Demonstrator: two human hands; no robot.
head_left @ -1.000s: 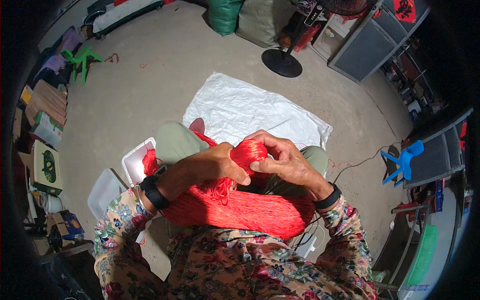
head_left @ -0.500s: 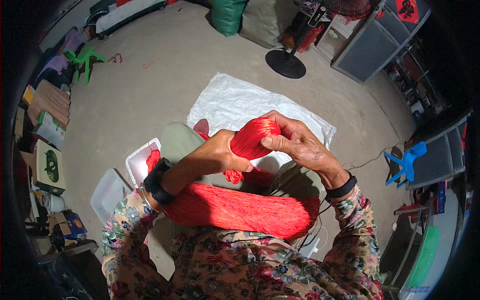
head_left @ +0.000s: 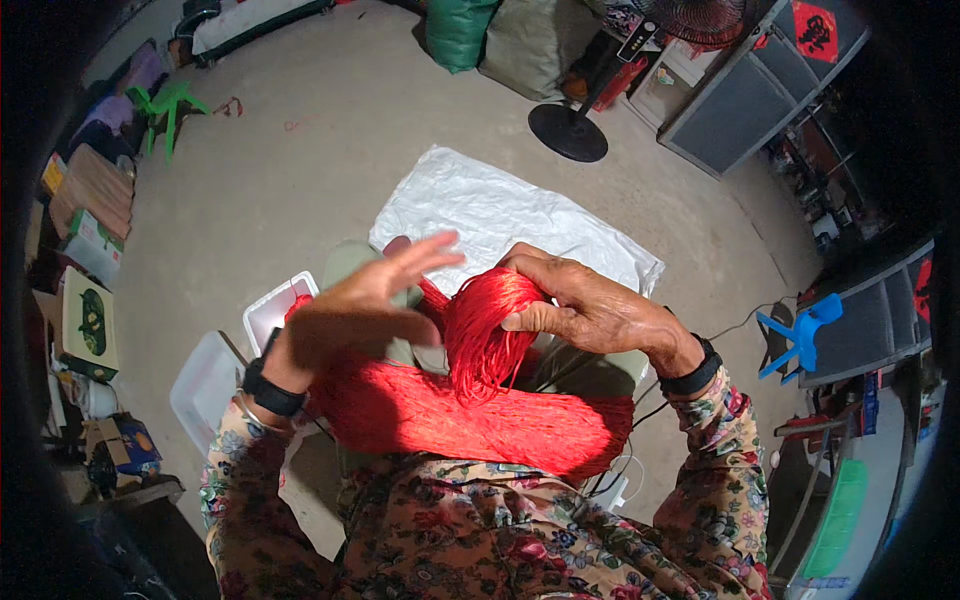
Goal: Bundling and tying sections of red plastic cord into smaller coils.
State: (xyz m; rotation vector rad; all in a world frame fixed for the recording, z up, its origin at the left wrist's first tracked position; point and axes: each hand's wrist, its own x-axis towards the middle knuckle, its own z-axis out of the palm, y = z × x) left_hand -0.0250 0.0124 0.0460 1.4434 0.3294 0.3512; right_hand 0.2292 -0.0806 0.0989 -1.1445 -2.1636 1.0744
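Note:
A folded bundle of shiny red thread [head_left: 488, 330] hangs from my right hand [head_left: 600, 305], whose thumb and fingers clamp its upper end. Its loose strands droop over a thick red hank [head_left: 490, 425] lying across my lap. My left hand [head_left: 375, 300] is off the bundle, just to its left, with fingers spread and slightly blurred by motion. Nothing shows in that hand. Between the hands and my left knee, part of another red strand bunch is visible, mostly hidden.
A white sheet [head_left: 500, 205] lies on the floor ahead. A white tub [head_left: 275, 315] with red thread and a translucent bin [head_left: 205, 385] stand at left. Farther off are a fan base [head_left: 568, 132], a green sack [head_left: 457, 32], a blue stool [head_left: 802, 335] and a green stool [head_left: 172, 110].
My left hand has let go of the red bundle and moved left, fingers opening. The bundle, tight and rounded before, now hangs loose from my right hand.

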